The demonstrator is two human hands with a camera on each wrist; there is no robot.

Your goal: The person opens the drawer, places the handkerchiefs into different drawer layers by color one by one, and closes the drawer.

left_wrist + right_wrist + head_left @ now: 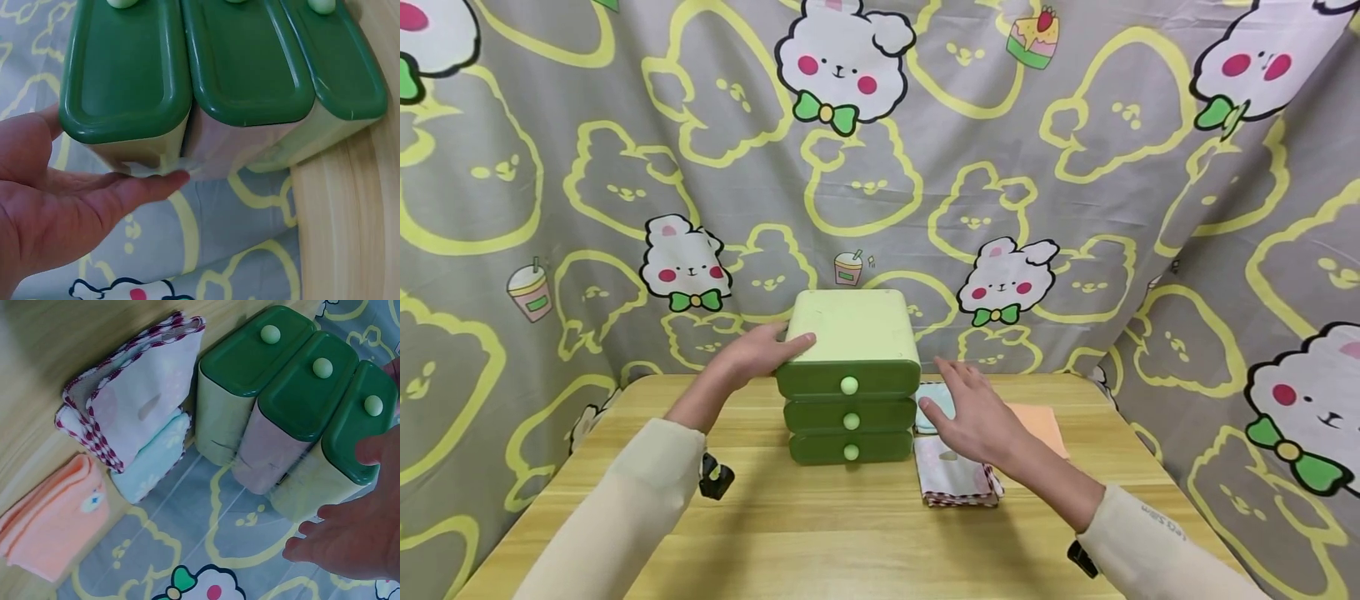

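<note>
A small three-drawer storage box [853, 325] with a pale yellow-green top and green drawer fronts stands upright on the table. Its drawers look closed, each with a round light-green knob. My left hand [762, 352] rests on its upper left, thumb over the top edge and fingers stretched along the side; the left wrist view shows this hand [69, 206] against the side wall. To the right of the box, my right hand [981, 417] hovers with spread fingers and holds nothing. In the right wrist view that hand [359, 534] is beside the box's top drawer.
Right of the box lie a folded white cloth [144, 403] with a red-checked edge, a light blue cloth [153, 462] and a folded orange cloth [59, 515]. The wooden table [820, 533] reaches back to a patterned curtain [880, 208].
</note>
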